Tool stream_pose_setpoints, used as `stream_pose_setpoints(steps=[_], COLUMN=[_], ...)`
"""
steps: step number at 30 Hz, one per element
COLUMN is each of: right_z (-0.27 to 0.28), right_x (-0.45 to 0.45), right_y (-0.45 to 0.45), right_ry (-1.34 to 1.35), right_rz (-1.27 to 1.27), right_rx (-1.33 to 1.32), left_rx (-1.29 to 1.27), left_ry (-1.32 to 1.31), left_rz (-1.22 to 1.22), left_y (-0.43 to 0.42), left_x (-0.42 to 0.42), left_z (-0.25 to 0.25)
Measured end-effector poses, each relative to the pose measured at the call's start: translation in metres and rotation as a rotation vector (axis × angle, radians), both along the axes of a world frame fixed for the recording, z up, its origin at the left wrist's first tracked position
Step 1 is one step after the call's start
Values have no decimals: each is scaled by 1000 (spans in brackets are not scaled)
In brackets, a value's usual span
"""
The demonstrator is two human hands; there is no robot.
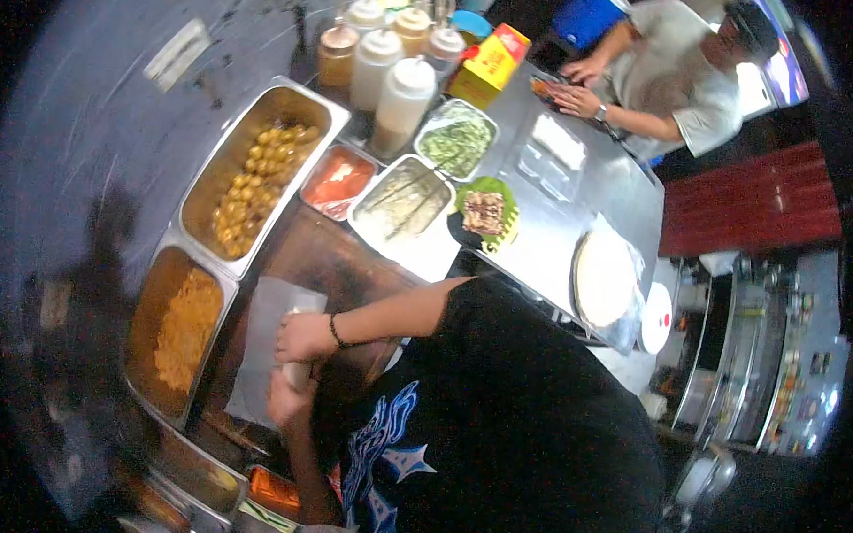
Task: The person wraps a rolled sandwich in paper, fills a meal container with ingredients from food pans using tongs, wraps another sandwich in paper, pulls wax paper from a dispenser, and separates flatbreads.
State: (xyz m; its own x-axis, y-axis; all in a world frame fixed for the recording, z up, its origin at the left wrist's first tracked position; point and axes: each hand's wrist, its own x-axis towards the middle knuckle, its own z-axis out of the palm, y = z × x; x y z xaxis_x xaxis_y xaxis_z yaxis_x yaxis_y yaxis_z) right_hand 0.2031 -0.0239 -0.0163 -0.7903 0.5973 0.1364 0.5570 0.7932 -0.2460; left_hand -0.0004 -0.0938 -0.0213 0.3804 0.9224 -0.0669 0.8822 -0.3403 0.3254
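Right hand and left hand have their fingers wrapped around a pale roll over the paper sheet. Beside that sheet, a metal tray holds orange food.

No text can be read for certain. The yellow-and-red box standing on the metal desk bears red lettering, too blurred to spell out. The black shirt carries a blue-and-white print whose shapes form no legible word.
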Motion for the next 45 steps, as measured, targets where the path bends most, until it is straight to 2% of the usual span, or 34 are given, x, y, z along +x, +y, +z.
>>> stream_pose_setpoints(steps=[1, 3, 4, 7, 8, 9, 10, 11, 12, 13, 14, 17, 20, 30, 32, 33, 35, 37, 40, 41, 43, 45], right_z=[5, 8, 5, 8, 26, -7, -5, 1, 19, 38, 32, 39, 53, 54, 63, 70, 61, 52, 46, 53, 72, 111], right_x=[3, 2, 2, 3, 12, 4, 7, 7, 8, 14, 15, 11, 12, 15, 15, 14, 17, 15, 11, 9, 13, 49], right_y=[0, -2, -2, 2, 5, 7, 10, 8, 9, 11, 13, 14, 16, 14, 13, 11, 8, 8, 7, 0, -15, -36], right_ry=[-3, 24, 27, -38, -29, 98, 47, 219, 129, 90, 58, 5, -34, -89, -63, -209, -93, -46, -18, -66, -47, 172], right_rz=[-32, -20, -24, 9, 71, 57, 83, 72, 69, 86, 98, 129, 126, 125, 168, 150, 164, 168, 34, -46, -188, -326], right_rx=[3, 40, 38, -216, -320, -343, -358, -289, -319, -282, -251, -237, -253, -217, -180, -202, -76, -2, 23, -27, 43, 38], left_rx=[32, -259, -232, -335, -374, -104, -209, -315, -419, -188, -371, -257, -141, -162, -257, -227, -50, 53, 209, 213, 110, 158], left_ry=[3, 193, 232, 275, 301, 208, 160, 114, -82, -56, -14, -56, -51, 42, 33, 29, 83, 93, -2, 4, -45, 29], left_rz=[-22, 134, 140, 203, 253, 131, 123, 121, 123, 61, 159, 203, 192, 214, 204, 195, 7, 1, 30, 25, -18, -97], left_y=[6, 13, 11, -1, -10, -19, -7, 6, 6, -6, 3, -2, -7, -12, -8, -5, -6, -10, -10, -13, -19, -25], left_x=[6, 12, 12, 6, -1, -8, -1, 7, -8, -10, 5, 2, 2, 2, 2, 1, -3, 3, 22, 28, 32, 31], left_z=[10, 33, 36, 29, 21, -14, 14, 44, 36, 18, 57, 36, 44, 71, 76, 77, 78, 80, 75, 70, 68, 63])
